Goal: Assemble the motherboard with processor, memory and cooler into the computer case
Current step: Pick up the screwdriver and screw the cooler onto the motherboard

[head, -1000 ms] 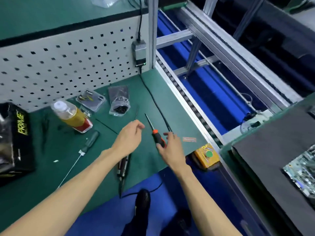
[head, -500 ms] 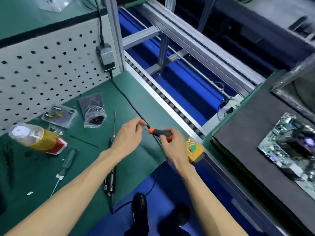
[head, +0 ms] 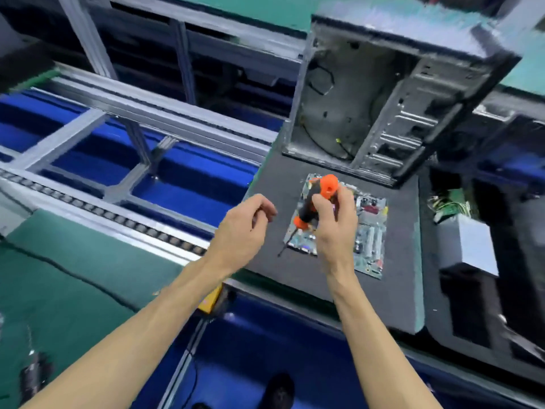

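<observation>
A motherboard [head: 370,231] lies flat on a dark foam pad [head: 395,290]. Behind it an open computer case [head: 380,93] lies with its empty interior facing me. My right hand [head: 334,228] hovers over the board and grips an orange-and-black screwdriver [head: 320,199], handle up, thin shaft pointing down-left toward the pad. My left hand [head: 241,231] floats just left of the board above the pad's edge, fingers curled loosely, with nothing visible in it. Much of the board's left half is hidden behind my right hand.
A roller conveyor rail [head: 118,214] and aluminium frame over blue flooring run to the left. A green bench mat [head: 59,290] lies at lower left with a black cable. A grey box [head: 466,243] and loose wires [head: 448,205] sit right of the pad.
The view swung right from the green bench to the foam pad. Both hands moved with it; the screwdriver went from level between both hands to upright in my right hand alone.
</observation>
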The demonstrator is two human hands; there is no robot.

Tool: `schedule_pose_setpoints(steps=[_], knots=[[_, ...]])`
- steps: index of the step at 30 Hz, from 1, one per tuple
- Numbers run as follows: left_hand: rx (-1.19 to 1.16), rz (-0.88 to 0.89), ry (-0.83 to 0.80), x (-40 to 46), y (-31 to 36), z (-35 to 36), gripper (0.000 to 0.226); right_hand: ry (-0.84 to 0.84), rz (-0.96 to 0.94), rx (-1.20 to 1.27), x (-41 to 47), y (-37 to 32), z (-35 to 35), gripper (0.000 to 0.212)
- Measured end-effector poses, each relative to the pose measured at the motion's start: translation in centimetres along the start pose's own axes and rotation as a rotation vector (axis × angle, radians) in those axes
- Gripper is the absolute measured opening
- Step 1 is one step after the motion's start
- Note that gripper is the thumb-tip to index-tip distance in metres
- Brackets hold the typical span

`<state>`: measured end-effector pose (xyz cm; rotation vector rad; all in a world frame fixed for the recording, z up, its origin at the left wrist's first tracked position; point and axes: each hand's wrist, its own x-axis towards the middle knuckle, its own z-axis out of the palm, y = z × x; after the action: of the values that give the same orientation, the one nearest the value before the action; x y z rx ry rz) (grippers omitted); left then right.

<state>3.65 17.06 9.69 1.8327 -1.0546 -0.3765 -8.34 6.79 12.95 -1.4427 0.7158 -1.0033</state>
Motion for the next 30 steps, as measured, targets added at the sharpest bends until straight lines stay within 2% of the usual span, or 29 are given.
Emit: schedule_pose_setpoints(steps=[3, 10, 13, 15, 19, 22, 26, 30], knots=[[0.009, 0.042, -0.069, 2.5, 2.5, 3.5, 0.02, 0.099, 0.03, 0.119, 2.5, -1.4, -4.9, 0.018], [0.112, 0.076, -0.226, 6.9, 4.3, 9.5, 0.011, 0.193, 0.03, 0.254, 6.7, -1.8, -12.0, 0.015], [0.211, 0.114, -0.262, 8.9, 3.4, 11.2, 0.029, 0.231, 0.064, 0.25, 8.0, -1.9, -13.0, 0.034], [0.276, 0.149, -0.298, 10.3, 2.6, 12.1, 0.047, 0.25, 0.076, 0.228, 8.8, -1.9, -13.4, 0.039], [0.417, 0.255, -0.475, 13.5, 1.0, 13.6, 0.088, 0.275, 0.061, 0.166, 10.7, -1.3, -13.5, 0.039], [0.495, 0.324, -0.594, 15.6, -0.3, 14.7, 0.109, 0.276, 0.046, 0.12, 12.5, -0.9, -13.0, 0.031], [0.576, 0.366, -0.689, 17.8, -1.4, 16.2, 0.113, 0.31, 0.054, 0.142, 14.6, -0.2, -12.3, 0.028], [0.568, 0.39, -0.69, 18.6, -2.1, 16.7, 0.101, 0.268, 0.056, 0.182, 15.8, 0.7, -11.4, 0.037]])
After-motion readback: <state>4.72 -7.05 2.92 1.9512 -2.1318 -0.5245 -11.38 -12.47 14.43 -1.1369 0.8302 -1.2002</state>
